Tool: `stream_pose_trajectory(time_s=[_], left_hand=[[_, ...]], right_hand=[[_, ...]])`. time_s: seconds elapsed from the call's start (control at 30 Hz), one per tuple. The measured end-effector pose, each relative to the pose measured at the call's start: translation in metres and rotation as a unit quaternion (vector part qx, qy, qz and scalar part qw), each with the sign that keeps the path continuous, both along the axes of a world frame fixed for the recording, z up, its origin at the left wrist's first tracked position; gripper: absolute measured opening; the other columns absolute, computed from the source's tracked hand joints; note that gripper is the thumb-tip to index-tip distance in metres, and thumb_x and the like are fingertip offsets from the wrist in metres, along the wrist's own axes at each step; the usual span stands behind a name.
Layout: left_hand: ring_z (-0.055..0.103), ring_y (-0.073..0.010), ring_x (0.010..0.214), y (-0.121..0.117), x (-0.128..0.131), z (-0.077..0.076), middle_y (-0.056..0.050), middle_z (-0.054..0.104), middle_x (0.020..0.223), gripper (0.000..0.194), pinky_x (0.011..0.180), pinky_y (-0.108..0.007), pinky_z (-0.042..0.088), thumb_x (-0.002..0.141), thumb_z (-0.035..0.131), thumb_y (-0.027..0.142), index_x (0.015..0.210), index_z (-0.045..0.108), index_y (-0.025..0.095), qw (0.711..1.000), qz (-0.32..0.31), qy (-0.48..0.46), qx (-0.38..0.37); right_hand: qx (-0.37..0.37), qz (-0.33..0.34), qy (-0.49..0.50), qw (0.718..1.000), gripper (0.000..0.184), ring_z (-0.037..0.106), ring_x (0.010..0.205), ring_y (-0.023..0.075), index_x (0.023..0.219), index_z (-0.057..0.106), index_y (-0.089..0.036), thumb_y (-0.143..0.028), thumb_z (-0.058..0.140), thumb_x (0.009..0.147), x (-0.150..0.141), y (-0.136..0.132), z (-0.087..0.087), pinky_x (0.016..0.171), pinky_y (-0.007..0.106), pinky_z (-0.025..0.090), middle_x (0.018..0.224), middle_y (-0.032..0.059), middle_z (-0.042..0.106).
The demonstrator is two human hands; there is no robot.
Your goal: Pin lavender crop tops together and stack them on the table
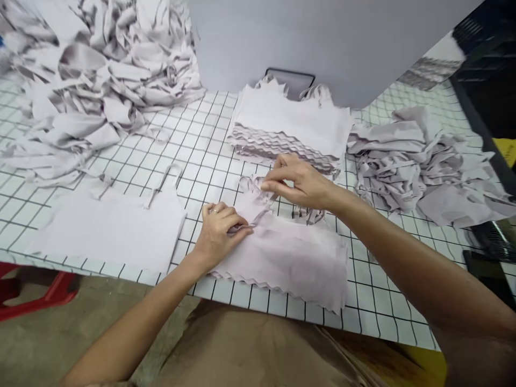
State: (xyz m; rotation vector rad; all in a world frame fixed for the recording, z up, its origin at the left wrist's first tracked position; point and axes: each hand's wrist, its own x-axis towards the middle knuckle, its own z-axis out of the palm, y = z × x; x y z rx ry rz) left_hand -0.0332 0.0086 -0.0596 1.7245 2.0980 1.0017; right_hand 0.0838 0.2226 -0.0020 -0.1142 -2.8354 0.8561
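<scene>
A small stack of pale grey camisole tops lies in front of me, wavy hems facing my body. My left hand is closed on the gathered upper left part of the top camisole, thumb and fingers pinching the fabric. Over the strap end my right hand is closed in a pinch on a strap of the same camisole. Its fingertips partly hide the strap. To the left, a single camisole is spread flat, one strap looped upward.
A neat stack of camisoles stands behind my hands, against a grey panel. A large loose heap of fabric covers the back left. More crumpled pieces lie at the right. The grid-patterned table ends near my body; a red stool stands below left.
</scene>
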Motion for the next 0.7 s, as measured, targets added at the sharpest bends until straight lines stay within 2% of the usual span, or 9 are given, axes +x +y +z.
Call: stream_pose_trajectory(time_s=[0.13, 0.27, 0.33, 0.4, 0.43, 0.47, 0.53, 0.6, 0.7], left_hand=[[0.058, -0.0208, 0.086, 0.001, 0.000, -0.003, 0.000, 0.072, 0.080, 0.015, 0.091, -0.043, 0.031, 0.088, 0.071, 0.033, 0.080, 0.065, 0.021, 1.000, 0.015, 0.003, 0.013], [0.058, -0.0203, 0.084, 0.003, -0.006, -0.007, 0.001, 0.071, 0.079, 0.015, 0.090, -0.043, 0.033, 0.088, 0.072, 0.033, 0.080, 0.066, 0.022, 1.000, 0.022, 0.005, 0.005], [0.060, -0.0211, 0.086, 0.000, -0.008, -0.003, 0.000, 0.070, 0.083, 0.012, 0.090, -0.044, 0.035, 0.088, 0.072, 0.033, 0.085, 0.067, 0.023, 0.999, 0.034, 0.010, 0.003], [0.062, -0.0231, 0.095, -0.006, -0.004, 0.007, -0.004, 0.069, 0.096, 0.016, 0.091, -0.045, 0.040, 0.089, 0.070, 0.033, 0.102, 0.067, 0.024, 0.997, 0.060, 0.029, 0.036], [0.062, -0.0246, 0.103, -0.011, 0.001, 0.013, -0.007, 0.068, 0.107, 0.025, 0.094, -0.045, 0.042, 0.091, 0.068, 0.031, 0.115, 0.064, 0.025, 0.995, 0.060, 0.045, 0.058], [0.060, -0.0262, 0.114, -0.016, 0.007, 0.018, -0.010, 0.065, 0.120, 0.035, 0.099, -0.047, 0.042, 0.094, 0.064, 0.028, 0.129, 0.057, 0.025, 0.994, 0.042, 0.065, 0.073], [0.047, -0.0290, 0.137, -0.026, 0.019, 0.024, -0.015, 0.052, 0.144, 0.054, 0.111, -0.051, 0.035, 0.099, 0.053, 0.023, 0.150, 0.036, 0.023, 0.991, -0.039, 0.112, 0.059], [0.031, -0.0323, 0.148, -0.033, 0.026, 0.018, -0.019, 0.039, 0.156, 0.066, 0.118, -0.055, 0.026, 0.101, 0.048, 0.027, 0.158, 0.017, 0.017, 0.981, -0.106, 0.159, 0.014], [0.021, -0.0428, 0.150, -0.034, 0.021, -0.012, -0.027, 0.033, 0.158, 0.087, 0.116, -0.062, 0.023, 0.095, 0.055, 0.050, 0.159, 0.013, 0.007, 0.970, -0.106, 0.216, -0.044]], right_hand=[[0.023, -0.033, 0.017, 0.999, 0.045, 0.047, 0.079, 0.0203, 0.074, 0.069, -0.023, -0.045, 0.043, 0.102, -0.026, 0.022, 0.008, 0.096, 0.052, 0.038, 0.070, 0.0027, 0.049], [0.037, -0.048, 0.010, 0.998, 0.038, 0.049, 0.082, 0.0213, 0.071, 0.064, -0.022, -0.038, 0.047, 0.101, -0.041, 0.032, -0.007, 0.102, 0.060, 0.034, 0.068, 0.0019, 0.049], [0.034, -0.055, 0.007, 0.998, 0.028, 0.052, 0.089, 0.0235, 0.078, 0.067, -0.023, -0.032, 0.051, 0.100, -0.037, 0.027, -0.012, 0.102, 0.059, 0.036, 0.075, 0.0035, 0.057], [0.020, -0.067, 0.020, 0.997, 0.019, 0.055, 0.104, 0.0266, 0.097, 0.070, -0.023, -0.028, 0.051, 0.099, -0.020, 0.010, -0.013, 0.102, 0.057, 0.040, 0.099, 0.0072, 0.066], [0.014, -0.079, 0.031, 0.996, 0.022, 0.055, 0.114, 0.0278, 0.111, 0.068, -0.023, -0.027, 0.049, 0.100, -0.006, -0.005, -0.011, 0.103, 0.056, 0.041, 0.117, 0.0091, 0.065], [0.012, -0.092, 0.042, 0.995, 0.029, 0.052, 0.124, 0.0285, 0.125, 0.063, -0.024, -0.027, 0.046, 0.101, 0.010, -0.022, -0.009, 0.105, 0.056, 0.042, 0.133, 0.0106, 0.059], [0.034, -0.123, 0.042, 0.991, 0.044, 0.044, 0.139, 0.0289, 0.147, 0.044, -0.027, -0.030, 0.041, 0.103, 0.046, -0.060, -0.010, 0.111, 0.060, 0.037, 0.153, 0.0106, 0.045], [0.086, -0.089, 0.019, 0.992, 0.060, 0.036, 0.146, 0.0318, 0.155, 0.031, -0.022, -0.043, 0.046, 0.101, 0.083, -0.094, -0.022, 0.114, 0.064, 0.033, 0.157, 0.0149, 0.040], [0.165, -0.061, -0.023, 0.984, 0.093, 0.040, 0.142, 0.0394, 0.153, 0.030, -0.006, -0.069, 0.051, 0.089, 0.135, -0.123, -0.062, 0.107, 0.070, 0.037, 0.152, 0.0266, 0.043]])
